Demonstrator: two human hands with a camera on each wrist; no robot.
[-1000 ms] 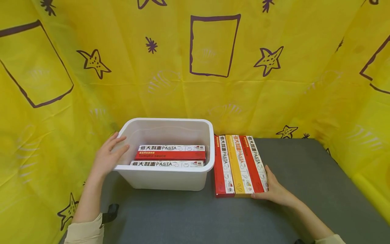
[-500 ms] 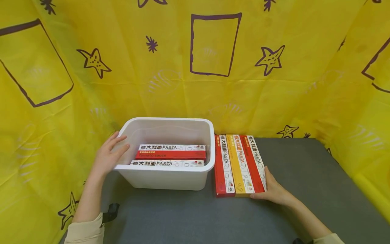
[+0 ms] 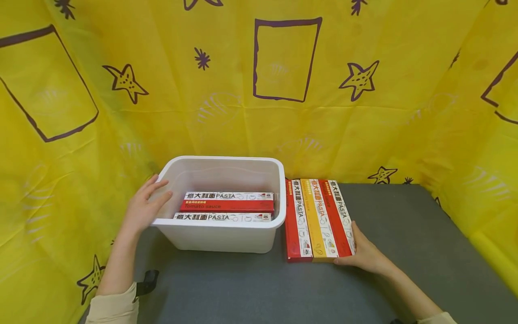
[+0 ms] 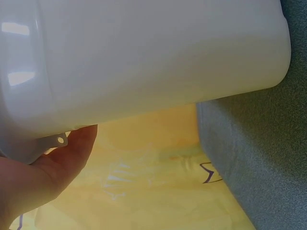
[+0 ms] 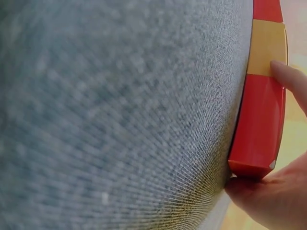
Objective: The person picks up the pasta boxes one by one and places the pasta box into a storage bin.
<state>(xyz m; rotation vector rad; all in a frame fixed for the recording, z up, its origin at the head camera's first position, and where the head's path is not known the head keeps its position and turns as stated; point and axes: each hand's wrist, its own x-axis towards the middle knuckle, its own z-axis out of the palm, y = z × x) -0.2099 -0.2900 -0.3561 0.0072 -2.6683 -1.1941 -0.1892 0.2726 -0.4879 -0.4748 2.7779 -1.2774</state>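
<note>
A white plastic bin (image 3: 214,238) stands left of centre in the head view. My left hand (image 3: 141,207) holds its left rim, with digits reaching over the inside edge; in the left wrist view a finger (image 4: 79,151) lies outside, below the rim near a small holed tab. Inside lie a red tomato-sauce pasta box (image 3: 226,205) and another pasta box (image 3: 222,217). Right of the bin, a red box (image 3: 293,225), a yellow box (image 3: 313,225) and a second red box (image 3: 337,220) lie side by side. My right hand (image 3: 366,252) presses that rightmost box's near corner, thumb against the near ends.
The boxes lie on a dark grey cloth-like tabletop (image 3: 226,288), close against the bin's right side. A yellow printed curtain (image 3: 226,126) hangs behind and on both sides. A dark strap (image 3: 147,283) sits by the left sleeve.
The rightmost red box and my right hand shift very slightly left, then back right. My left hand and the bin stay in place.
</note>
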